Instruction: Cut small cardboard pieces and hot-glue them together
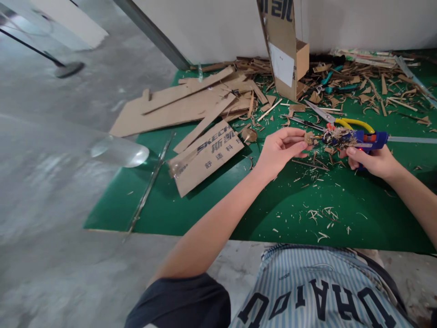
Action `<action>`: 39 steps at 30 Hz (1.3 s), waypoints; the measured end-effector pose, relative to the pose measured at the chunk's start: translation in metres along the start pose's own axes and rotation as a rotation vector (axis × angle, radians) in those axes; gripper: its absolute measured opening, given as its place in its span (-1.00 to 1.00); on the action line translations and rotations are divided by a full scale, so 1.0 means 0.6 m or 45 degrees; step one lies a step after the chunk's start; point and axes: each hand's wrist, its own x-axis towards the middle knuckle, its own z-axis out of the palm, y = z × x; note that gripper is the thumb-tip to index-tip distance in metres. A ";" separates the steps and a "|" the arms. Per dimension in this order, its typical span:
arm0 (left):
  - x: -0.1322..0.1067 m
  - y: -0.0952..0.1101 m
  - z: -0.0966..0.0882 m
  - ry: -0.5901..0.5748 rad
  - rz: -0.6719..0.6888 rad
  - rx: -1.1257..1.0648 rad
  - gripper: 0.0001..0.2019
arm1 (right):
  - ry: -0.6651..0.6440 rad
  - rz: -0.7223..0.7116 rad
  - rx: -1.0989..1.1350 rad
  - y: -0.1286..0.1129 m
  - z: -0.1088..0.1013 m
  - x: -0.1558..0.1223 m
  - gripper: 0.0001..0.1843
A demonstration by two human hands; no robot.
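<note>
My right hand (372, 161) is wrapped round a blue hot glue gun (370, 140), with a clear glue stick (411, 140) sticking out of its back. Shavings and scraps cling to the gun's front part, and its nozzle points left. Between the thumb and fingers of my left hand (285, 146) is a small cardboard piece (308, 138), right at the nozzle tip. Whether the two touch I cannot tell. Just behind the gun lie yellow-handled scissors (355, 123), blades pointing away to the left.
On the green table (153, 205) lie a printed cardboard box piece (208, 157) and flat cardboard strips (184, 100). An upright cardboard structure (282, 54) stands at the back. Teal-handled pliers (332, 82) rest among scraps. A clear strip (152, 180) lies near the left edge.
</note>
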 end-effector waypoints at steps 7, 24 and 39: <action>0.002 -0.005 -0.001 0.016 -0.006 0.026 -0.64 | -0.030 -0.010 0.018 -0.008 -0.001 -0.001 -0.52; 0.002 -0.006 -0.002 -0.036 -0.035 -0.004 -0.66 | 0.035 0.016 -0.004 -0.002 0.002 -0.001 -0.48; 0.000 0.000 0.002 -0.025 -0.065 0.024 -0.66 | 0.047 -0.003 -0.018 -0.007 0.006 0.000 -0.47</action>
